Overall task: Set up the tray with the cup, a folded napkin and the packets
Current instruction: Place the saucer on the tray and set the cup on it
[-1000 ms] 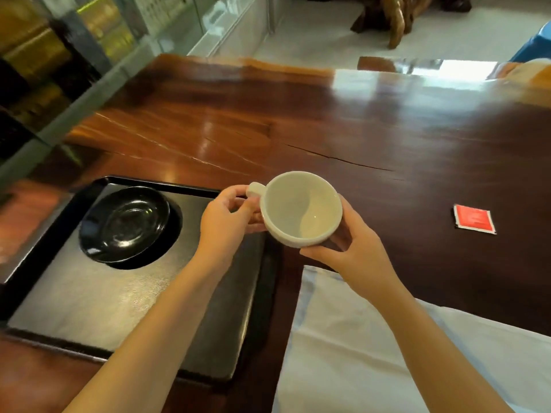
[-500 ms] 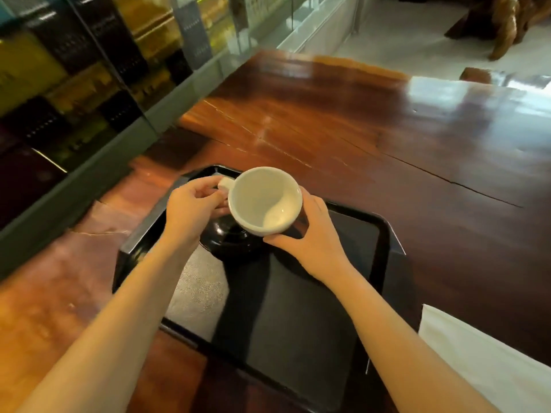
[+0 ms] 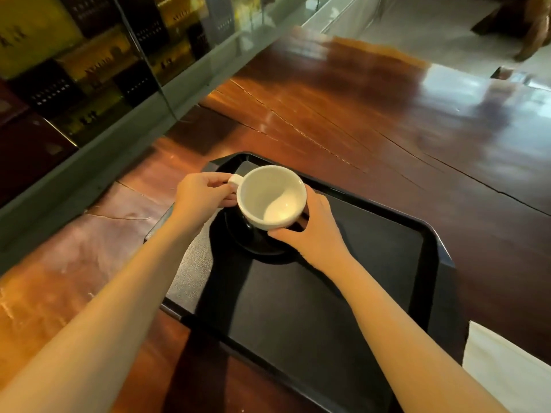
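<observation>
The white cup is held over the black saucer, near the far left corner of the black tray; whether its base touches the saucer cannot be told. Its handle is pinched by the left hand, while its right side is cradled by the right hand. The cup is empty and upright. A white napkin is seen on the wooden table, just beside the tray's near right corner.

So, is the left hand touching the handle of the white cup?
Touching. The head view shows the left hand with its fingertips pinched on the handle of the white cup, no gap between them.
</observation>
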Demonstrator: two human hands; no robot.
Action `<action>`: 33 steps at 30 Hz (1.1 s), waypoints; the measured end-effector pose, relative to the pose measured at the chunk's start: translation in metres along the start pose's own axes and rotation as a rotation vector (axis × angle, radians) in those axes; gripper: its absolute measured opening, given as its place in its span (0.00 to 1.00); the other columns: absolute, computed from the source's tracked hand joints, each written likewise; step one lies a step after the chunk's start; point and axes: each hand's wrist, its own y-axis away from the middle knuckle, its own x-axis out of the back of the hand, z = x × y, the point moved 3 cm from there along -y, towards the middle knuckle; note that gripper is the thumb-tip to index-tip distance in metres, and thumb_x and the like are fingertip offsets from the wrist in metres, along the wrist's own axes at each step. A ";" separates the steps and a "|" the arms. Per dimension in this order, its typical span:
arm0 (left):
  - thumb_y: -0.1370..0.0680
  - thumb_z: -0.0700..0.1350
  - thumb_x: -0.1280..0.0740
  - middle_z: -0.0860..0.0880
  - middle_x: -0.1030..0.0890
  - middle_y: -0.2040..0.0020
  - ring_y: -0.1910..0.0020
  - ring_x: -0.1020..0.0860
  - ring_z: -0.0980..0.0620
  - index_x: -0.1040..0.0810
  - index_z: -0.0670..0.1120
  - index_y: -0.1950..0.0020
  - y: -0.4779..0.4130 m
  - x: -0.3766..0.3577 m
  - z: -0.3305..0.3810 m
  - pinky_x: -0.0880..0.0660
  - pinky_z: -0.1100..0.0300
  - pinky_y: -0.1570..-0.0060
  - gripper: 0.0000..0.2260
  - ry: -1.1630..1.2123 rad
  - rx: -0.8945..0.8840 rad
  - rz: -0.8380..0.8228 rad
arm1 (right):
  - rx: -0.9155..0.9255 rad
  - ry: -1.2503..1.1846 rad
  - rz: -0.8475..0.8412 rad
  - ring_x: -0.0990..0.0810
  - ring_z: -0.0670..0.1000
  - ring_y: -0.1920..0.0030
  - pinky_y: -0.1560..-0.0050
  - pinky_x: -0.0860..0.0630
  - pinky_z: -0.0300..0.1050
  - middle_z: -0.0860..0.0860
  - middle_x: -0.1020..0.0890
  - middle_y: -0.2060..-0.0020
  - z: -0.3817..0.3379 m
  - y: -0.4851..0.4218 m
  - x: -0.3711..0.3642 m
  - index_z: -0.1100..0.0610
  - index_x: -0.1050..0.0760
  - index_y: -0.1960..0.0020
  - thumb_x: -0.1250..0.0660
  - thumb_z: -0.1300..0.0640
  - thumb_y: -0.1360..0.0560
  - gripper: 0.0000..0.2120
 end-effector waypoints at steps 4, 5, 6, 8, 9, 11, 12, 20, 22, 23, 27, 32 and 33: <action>0.26 0.35 0.33 0.48 0.17 0.62 0.67 0.19 0.56 0.17 0.44 0.50 -0.002 -0.001 -0.001 0.19 0.64 0.60 0.09 0.002 0.011 0.005 | -0.027 0.007 0.018 0.35 0.43 0.37 0.35 0.35 0.47 0.47 0.35 0.34 0.000 0.000 -0.002 0.46 0.43 0.29 0.23 0.55 0.36 0.43; 0.27 0.35 0.33 0.48 0.17 0.63 0.68 0.19 0.56 0.17 0.45 0.50 -0.002 -0.001 -0.001 0.19 0.63 0.59 0.10 0.001 0.018 0.015 | -0.031 0.011 0.021 0.35 0.44 0.36 0.34 0.35 0.48 0.47 0.35 0.33 0.000 -0.001 -0.002 0.47 0.43 0.29 0.23 0.55 0.36 0.43; 0.27 0.34 0.33 0.48 0.17 0.63 0.68 0.19 0.56 0.17 0.45 0.51 -0.003 -0.002 -0.001 0.19 0.63 0.59 0.10 0.000 0.025 0.026 | -0.035 0.016 0.021 0.35 0.44 0.35 0.34 0.35 0.48 0.47 0.35 0.33 0.000 -0.001 -0.002 0.47 0.43 0.28 0.23 0.55 0.36 0.43; 0.28 0.33 0.33 0.48 0.17 0.62 0.67 0.18 0.56 0.16 0.44 0.51 -0.003 -0.001 -0.002 0.19 0.63 0.59 0.11 0.011 0.041 0.042 | -0.047 0.028 0.014 0.35 0.46 0.33 0.34 0.35 0.49 0.48 0.35 0.32 0.001 -0.002 -0.003 0.47 0.44 0.28 0.23 0.55 0.36 0.43; 0.29 0.33 0.33 0.48 0.17 0.61 0.66 0.18 0.55 0.16 0.43 0.51 -0.004 0.000 -0.003 0.19 0.63 0.59 0.11 0.019 0.047 0.038 | -0.052 0.035 0.011 0.35 0.47 0.33 0.33 0.35 0.50 0.48 0.35 0.32 0.001 -0.002 -0.003 0.47 0.44 0.28 0.23 0.54 0.36 0.43; 0.29 0.32 0.32 0.46 0.17 0.60 0.64 0.18 0.53 0.17 0.42 0.50 -0.003 0.001 -0.003 0.19 0.65 0.61 0.10 0.022 0.044 0.006 | -0.057 0.042 0.011 0.34 0.48 0.33 0.32 0.34 0.53 0.48 0.34 0.32 0.001 -0.002 -0.003 0.48 0.43 0.28 0.23 0.53 0.37 0.43; 0.29 0.32 0.32 0.45 0.17 0.60 0.63 0.18 0.53 0.17 0.41 0.50 -0.003 0.001 -0.002 0.20 0.66 0.62 0.10 0.022 0.039 -0.016 | -0.058 0.040 0.013 0.34 0.48 0.33 0.32 0.33 0.54 0.48 0.34 0.32 0.001 -0.002 -0.003 0.48 0.43 0.28 0.23 0.53 0.37 0.43; 0.24 0.33 0.38 0.39 0.20 0.48 0.59 0.19 0.49 0.23 0.41 0.40 0.024 0.016 0.008 0.21 0.68 0.64 0.14 -0.013 0.021 0.058 | -0.165 -0.065 0.023 0.33 0.51 0.31 0.32 0.34 0.48 0.51 0.34 0.29 -0.007 0.027 0.020 0.52 0.45 0.26 0.28 0.59 0.30 0.38; 0.23 0.36 0.38 0.44 0.20 0.50 0.56 0.19 0.51 0.22 0.45 0.43 0.048 0.012 0.023 0.20 0.65 0.61 0.12 -0.033 -0.050 0.112 | -0.160 -0.032 0.071 0.33 0.50 0.31 0.33 0.33 0.46 0.51 0.34 0.30 -0.011 0.045 0.042 0.54 0.44 0.27 0.31 0.59 0.28 0.35; 0.23 0.37 0.38 0.45 0.19 0.51 0.56 0.19 0.53 0.22 0.47 0.44 0.062 0.006 0.032 0.21 0.64 0.60 0.11 -0.026 -0.081 0.113 | -0.149 0.002 0.097 0.32 0.49 0.32 0.34 0.32 0.44 0.51 0.32 0.30 -0.013 0.055 0.054 0.54 0.42 0.27 0.32 0.59 0.27 0.32; 0.23 0.38 0.38 0.50 0.19 0.53 0.55 0.19 0.55 0.21 0.51 0.50 0.126 -0.043 0.073 0.20 0.61 0.56 0.10 0.032 -0.159 -0.048 | -0.148 0.070 0.205 0.26 0.45 0.40 0.41 0.28 0.37 0.48 0.25 0.38 -0.010 0.108 0.108 0.53 0.33 0.33 0.34 0.59 0.25 0.21; 0.23 0.41 0.38 0.53 0.17 0.54 0.55 0.18 0.56 0.20 0.55 0.52 0.234 -0.135 0.087 0.20 0.57 0.53 0.10 0.025 -0.281 -0.457 | -0.205 0.082 0.382 0.21 0.40 0.50 0.53 0.26 0.27 0.48 0.20 0.48 0.028 0.219 0.174 0.52 0.27 0.42 0.36 0.60 0.24 0.12; 0.24 0.43 0.37 0.54 0.17 0.53 0.55 0.19 0.56 0.21 0.57 0.52 0.256 -0.153 0.080 0.21 0.56 0.51 0.10 0.006 -0.304 -0.528 | -0.221 0.096 0.427 0.21 0.39 0.51 0.54 0.27 0.25 0.48 0.20 0.49 0.041 0.246 0.185 0.52 0.26 0.44 0.36 0.61 0.25 0.11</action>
